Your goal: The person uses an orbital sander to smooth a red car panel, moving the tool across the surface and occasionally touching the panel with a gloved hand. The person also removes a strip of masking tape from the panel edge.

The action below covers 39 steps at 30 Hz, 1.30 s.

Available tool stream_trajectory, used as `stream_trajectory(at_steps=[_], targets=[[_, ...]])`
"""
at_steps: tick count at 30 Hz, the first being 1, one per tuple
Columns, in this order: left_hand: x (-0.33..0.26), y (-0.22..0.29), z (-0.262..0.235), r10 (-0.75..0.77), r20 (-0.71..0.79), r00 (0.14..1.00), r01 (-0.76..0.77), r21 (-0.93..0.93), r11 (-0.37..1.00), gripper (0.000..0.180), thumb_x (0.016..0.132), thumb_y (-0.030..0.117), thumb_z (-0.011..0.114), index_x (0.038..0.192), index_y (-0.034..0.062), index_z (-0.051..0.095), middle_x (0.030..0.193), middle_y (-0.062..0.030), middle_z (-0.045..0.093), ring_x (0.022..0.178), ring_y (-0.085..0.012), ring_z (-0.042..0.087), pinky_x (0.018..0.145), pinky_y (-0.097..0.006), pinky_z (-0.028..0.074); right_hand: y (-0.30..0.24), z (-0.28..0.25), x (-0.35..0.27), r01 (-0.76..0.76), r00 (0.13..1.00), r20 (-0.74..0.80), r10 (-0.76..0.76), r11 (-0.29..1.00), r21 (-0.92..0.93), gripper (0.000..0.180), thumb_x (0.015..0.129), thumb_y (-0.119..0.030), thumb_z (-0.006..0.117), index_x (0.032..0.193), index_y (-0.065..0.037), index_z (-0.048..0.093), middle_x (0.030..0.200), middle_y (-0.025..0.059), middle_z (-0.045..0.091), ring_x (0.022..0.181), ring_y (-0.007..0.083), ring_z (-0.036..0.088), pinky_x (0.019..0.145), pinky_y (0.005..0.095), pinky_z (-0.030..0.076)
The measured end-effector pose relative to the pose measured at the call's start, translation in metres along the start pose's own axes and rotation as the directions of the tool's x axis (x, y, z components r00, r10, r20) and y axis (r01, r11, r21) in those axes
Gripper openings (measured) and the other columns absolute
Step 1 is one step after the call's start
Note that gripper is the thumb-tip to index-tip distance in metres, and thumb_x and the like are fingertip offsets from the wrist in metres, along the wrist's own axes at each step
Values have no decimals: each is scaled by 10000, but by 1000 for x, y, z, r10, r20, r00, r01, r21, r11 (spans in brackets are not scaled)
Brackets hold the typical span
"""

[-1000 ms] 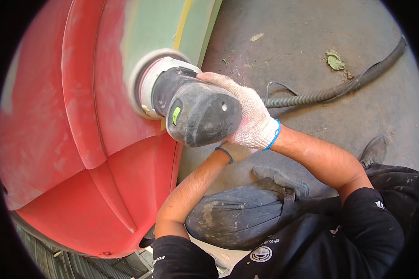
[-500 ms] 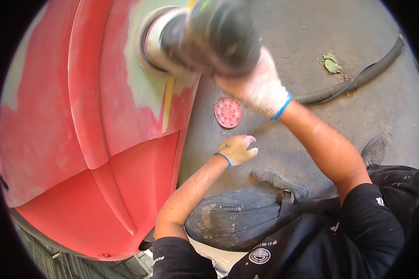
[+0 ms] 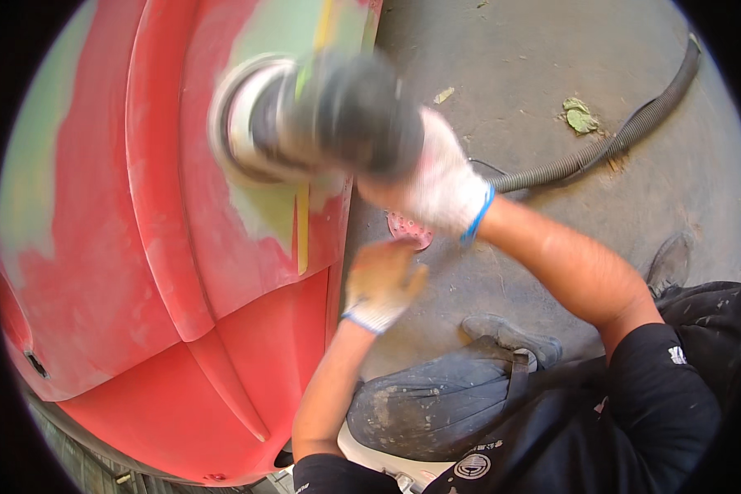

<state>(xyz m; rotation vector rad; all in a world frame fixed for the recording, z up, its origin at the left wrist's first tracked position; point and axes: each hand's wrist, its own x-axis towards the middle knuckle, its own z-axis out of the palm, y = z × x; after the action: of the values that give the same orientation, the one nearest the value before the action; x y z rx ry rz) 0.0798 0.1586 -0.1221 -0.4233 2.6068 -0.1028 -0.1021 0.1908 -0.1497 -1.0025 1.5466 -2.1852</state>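
Observation:
My right hand (image 3: 440,181), in a white knit glove with a blue cuff, is wrapped round a black power sander (image 3: 346,115). The sander's round pad is against or just over a red car body panel (image 3: 255,272) with pale green filler patches; motion blur hides the exact contact. Strips of yellow tape (image 3: 303,235) run along the panel near its right edge. My left hand (image 3: 379,284), gloved with a yellowish palm side and slightly blurred, hovers by that edge, below the sander. Its thumb stands apart from the fingers, and it holds nothing visible.
A pink round perforated sanding disc (image 3: 412,233) lies on the grey floor (image 3: 502,74), partly covered by my left hand. From behind my right hand a ribbed grey hose (image 3: 568,169) runs to the far right. A crumpled green leaf (image 3: 580,117) lies near it. My shoe (image 3: 514,337) is below.
The sander and my right hand have moved down and left over the panel. My left hand has shifted left to the panel's edge, now overlapping the disc. The view has also shifted slightly.

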Motion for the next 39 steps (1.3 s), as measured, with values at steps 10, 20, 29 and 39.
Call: stream_trajectory(at_steps=[10, 20, 29, 39], targets=[[67, -85, -146, 91, -486, 869, 369, 760, 535, 846, 806, 555, 622, 1450, 70, 363, 1536, -117, 317, 1420, -251, 293, 1161, -384, 181, -17, -56, 70, -338, 926, -8, 377, 840, 425, 372, 708, -61, 630, 1060, 57, 607, 926, 133, 669, 855, 229, 646, 775, 324, 518], [46, -83, -83, -15, -326, 945, 299, 847, 440, 938, 799, 717, 473, 1495, 113, 301, 1585, -62, 218, 1461, -217, 199, 1191, -367, 88, 8, -88, 21, -526, 834, -8, 551, 800, 290, 126, 743, -88, 661, 653, -28, 597, 630, 20, 553, 580, 96, 519, 534, 242, 390], [112, -70, -153, -121, -482, 868, 487, 778, 397, 850, 877, 632, 449, 1507, 99, 248, 1598, -48, 160, 1477, -183, 115, 1198, -334, 96, 24, -87, 16, -471, 842, -45, 537, 774, 424, 85, 685, -35, 665, 737, 16, 621, 651, 69, 583, 587, 163, 561, 575, 287, 452], [56, -84, -77, -20, -359, 933, 314, 789, 528, 966, 788, 727, 459, 1499, 100, 276, 1584, -46, 207, 1466, -208, 160, 1206, -336, 76, 11, -55, 12, -424, 887, -56, 458, 858, 291, 139, 687, -66, 703, 803, -1, 662, 711, 40, 640, 643, 126, 593, 585, 262, 456]])
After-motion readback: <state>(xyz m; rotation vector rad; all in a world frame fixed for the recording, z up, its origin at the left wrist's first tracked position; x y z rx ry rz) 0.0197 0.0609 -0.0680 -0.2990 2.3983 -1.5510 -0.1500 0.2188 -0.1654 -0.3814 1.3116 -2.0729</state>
